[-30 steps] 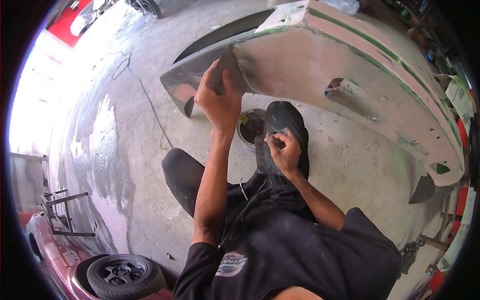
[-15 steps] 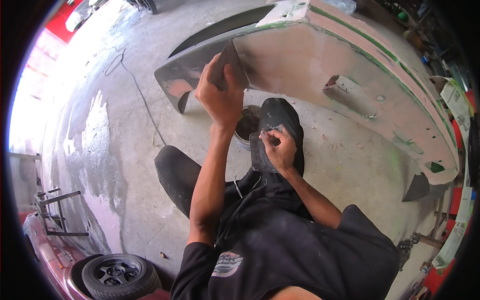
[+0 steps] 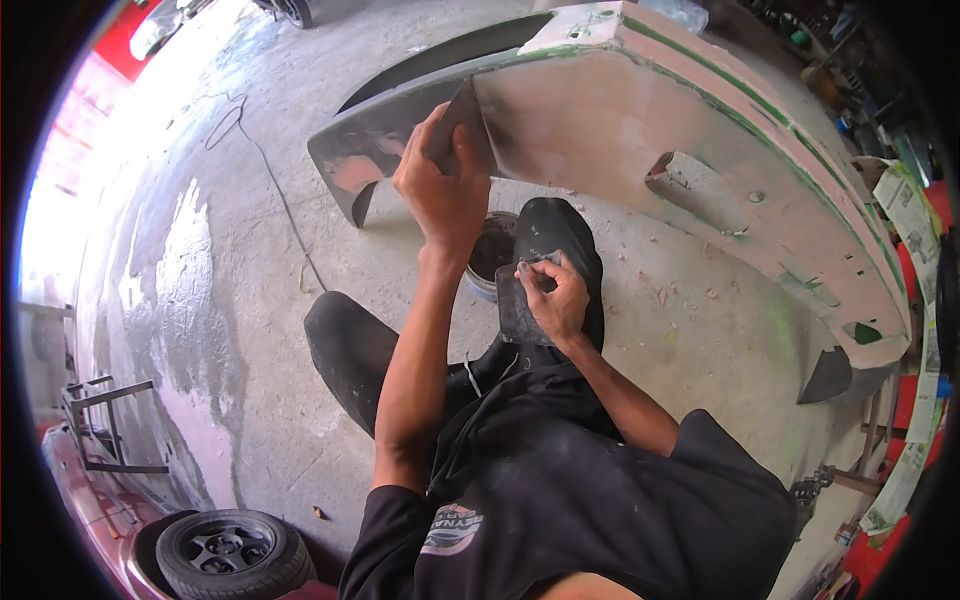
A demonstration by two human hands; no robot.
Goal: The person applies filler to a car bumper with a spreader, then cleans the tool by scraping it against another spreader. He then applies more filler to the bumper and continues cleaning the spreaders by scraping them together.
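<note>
A large curved car bumper (image 3: 590, 130), patched pink, grey and green, stretches across the upper view. My left hand (image 3: 443, 190) grips a dark flat sheet (image 3: 470, 125) that lies against the bumper's grey left part, its fingers wrapped over the sheet's left side. Lower down, my right hand (image 3: 556, 298) pinches a dark square plate (image 3: 518, 312) over my right thigh. Between the hands, a round tub (image 3: 484, 262) stands on the floor, partly covered by my left wrist and my knee.
A wheel (image 3: 232, 555) sits by a red car body (image 3: 100, 510) at lower left, near a metal frame (image 3: 112, 425). A cable (image 3: 275, 190) runs over the floor. Newspaper strips (image 3: 915, 380) hang at the right edge.
The view has shifted slightly, so the bumper and floor items sit a little further left. Both hands keep their holds; the dark sheet stays at nearly the same spot on the bumper.
</note>
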